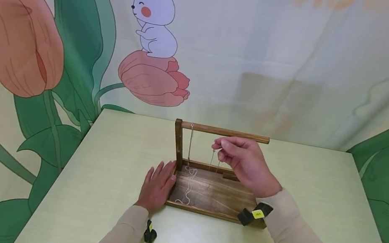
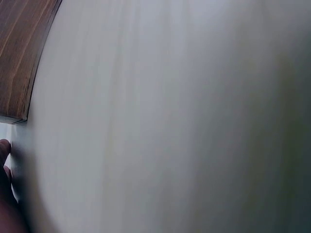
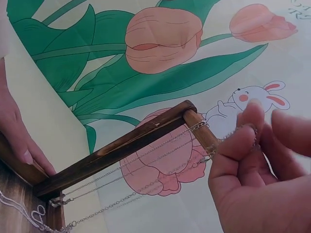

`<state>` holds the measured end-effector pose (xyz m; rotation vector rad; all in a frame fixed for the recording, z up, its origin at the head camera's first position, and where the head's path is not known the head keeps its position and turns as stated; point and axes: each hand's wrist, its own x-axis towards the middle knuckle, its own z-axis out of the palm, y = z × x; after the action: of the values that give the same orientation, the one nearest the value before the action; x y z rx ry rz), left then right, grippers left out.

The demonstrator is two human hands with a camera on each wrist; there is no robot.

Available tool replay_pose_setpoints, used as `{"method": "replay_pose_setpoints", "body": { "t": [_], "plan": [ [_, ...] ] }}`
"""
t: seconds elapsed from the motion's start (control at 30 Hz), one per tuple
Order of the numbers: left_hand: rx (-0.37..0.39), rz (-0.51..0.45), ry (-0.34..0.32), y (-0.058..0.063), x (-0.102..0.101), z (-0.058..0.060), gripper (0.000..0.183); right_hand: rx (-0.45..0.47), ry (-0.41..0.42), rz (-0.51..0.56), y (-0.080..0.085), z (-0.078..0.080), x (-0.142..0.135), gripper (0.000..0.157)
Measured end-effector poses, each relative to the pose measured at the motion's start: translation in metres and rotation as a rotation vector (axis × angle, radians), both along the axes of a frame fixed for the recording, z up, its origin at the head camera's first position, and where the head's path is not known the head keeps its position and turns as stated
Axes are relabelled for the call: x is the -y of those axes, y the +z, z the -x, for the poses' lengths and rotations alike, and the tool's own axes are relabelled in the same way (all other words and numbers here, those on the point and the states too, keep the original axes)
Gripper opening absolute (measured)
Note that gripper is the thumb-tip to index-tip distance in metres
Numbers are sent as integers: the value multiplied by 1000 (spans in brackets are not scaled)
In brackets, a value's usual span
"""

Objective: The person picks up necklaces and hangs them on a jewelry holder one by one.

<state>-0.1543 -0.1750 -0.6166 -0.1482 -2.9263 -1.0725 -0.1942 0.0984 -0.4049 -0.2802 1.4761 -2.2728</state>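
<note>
A brown wooden jewelry stand (image 1: 208, 212) with a tray base, one left post and a top bar (image 1: 225, 132) sits on the table. My left hand (image 1: 156, 187) rests at the tray's left side, fingers extended. Over the stand, just in front of the bar, my right hand (image 1: 245, 161) pinches a thin chain necklace (image 1: 212, 158) that dangles below the fingertips. Other silver chains (image 3: 146, 156) hang from the bar near the post, shown closely in the right wrist view. A pale chain (image 1: 190, 185) lies loosely along the tray's left part.
The pale table (image 1: 96, 165) extends around the stand. Behind it hangs a backdrop (image 1: 220, 57) printed with tulips and a white rabbit. A small dark wooden piece (image 1: 230, 177) lies at the tray's back edge, partly behind my right hand.
</note>
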Motion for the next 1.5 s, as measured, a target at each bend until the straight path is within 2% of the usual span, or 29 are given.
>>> {"method": "replay_pose_setpoints", "body": {
  "t": [0.13,0.23,0.4,0.6,0.77,1.0,1.23,1.5],
  "plan": [
    [4,1,3,-1,0,0,57,-16,-60,-84,3,5,5,19],
    [12,-3,3,-1,-1,0,57,-32,-75,-107,6,7,6,23],
    [15,5,9,-3,-1,0,57,-62,-47,-76,10,10,4,34],
    [6,7,13,-3,1,-3,57,-54,-8,-47,15,12,-3,39],
    [3,-5,0,0,0,-2,57,-76,-28,-77,18,15,-6,31],
    [5,1,6,1,-2,-1,57,-180,-109,-166,19,19,-6,17],
    [-3,-5,7,-1,-1,1,57,-211,-148,-135,22,18,-14,27],
    [-5,2,10,-3,0,2,57,-228,-145,-141,24,16,-32,25]
  ]
}}
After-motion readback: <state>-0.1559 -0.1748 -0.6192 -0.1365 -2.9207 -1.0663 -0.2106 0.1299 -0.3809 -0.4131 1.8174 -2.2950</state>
